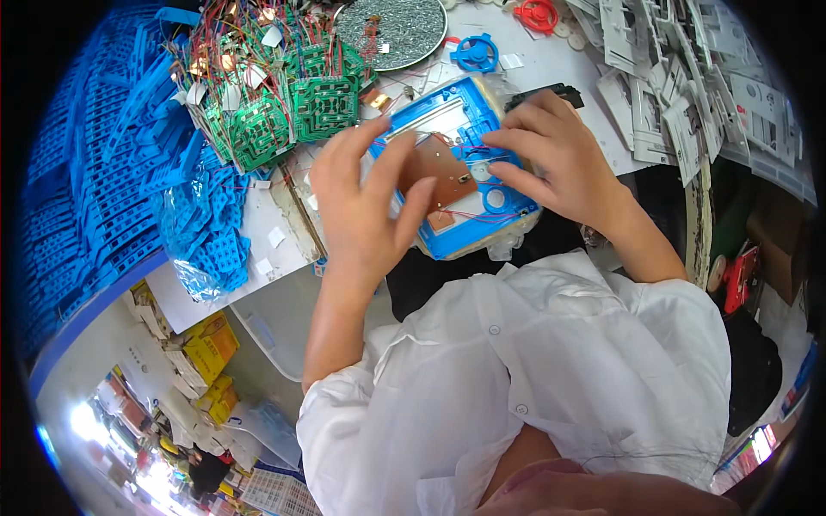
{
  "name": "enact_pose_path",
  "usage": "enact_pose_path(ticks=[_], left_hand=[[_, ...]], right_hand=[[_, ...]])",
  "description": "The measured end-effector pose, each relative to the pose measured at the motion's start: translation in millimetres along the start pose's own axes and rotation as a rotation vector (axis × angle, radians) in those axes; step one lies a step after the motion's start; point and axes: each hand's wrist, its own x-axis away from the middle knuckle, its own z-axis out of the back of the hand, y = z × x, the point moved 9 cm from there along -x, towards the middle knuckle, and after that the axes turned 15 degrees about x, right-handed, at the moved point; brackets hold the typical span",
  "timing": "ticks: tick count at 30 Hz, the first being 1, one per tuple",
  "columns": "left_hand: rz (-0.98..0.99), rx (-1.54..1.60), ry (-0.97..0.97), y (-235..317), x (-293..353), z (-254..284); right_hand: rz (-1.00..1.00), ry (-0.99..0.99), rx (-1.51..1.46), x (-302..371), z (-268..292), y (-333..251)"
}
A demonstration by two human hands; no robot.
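A blue plastic housing (pixel 437 244) lies tilted at the table's front edge, in front of me. Inside it sits a brown circuit board (pixel 440 175) with thin red and blue wires. My left hand (pixel 361 193) is over the housing's left side, its fingers apart and its thumb and index finger above the board's left part. Over the right side is my right hand (pixel 564 159), with bent, separated fingers and fingertips close to a blue ring-shaped part (pixel 496 199) in the housing. Whether these fingertips touch the plastic, I cannot tell.
Green circuit boards (pixel 323 107) with tangled wires are heaped at the back left, beside stacked blue plastic parts (pixel 95 172) and a bag of small blue pieces (pixel 206 232). A round speckled disc (pixel 396 33) lies behind the housing. White panels (pixel 662 77) pile up at right.
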Motion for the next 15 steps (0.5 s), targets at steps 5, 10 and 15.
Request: enact_pose_path(ticks=[5, 10, 15], left_hand=[[-0.099, -0.065, -0.166, 2.3, -30.2, -34.0], [-0.15, -0.01, -0.134, -13.0, -31.7, -43.1], [-0.037, -0.066, 0.036, -27.5, -11.9, -17.1]], right_hand=[[0.053, 0.005, -0.047, -6.7, -1.4, -8.7], [0.069, 0.093, -0.131, -4.9, 1.3, -15.5], [0.044, 0.084, -0.1, -4.7, 2.0, -0.6]])
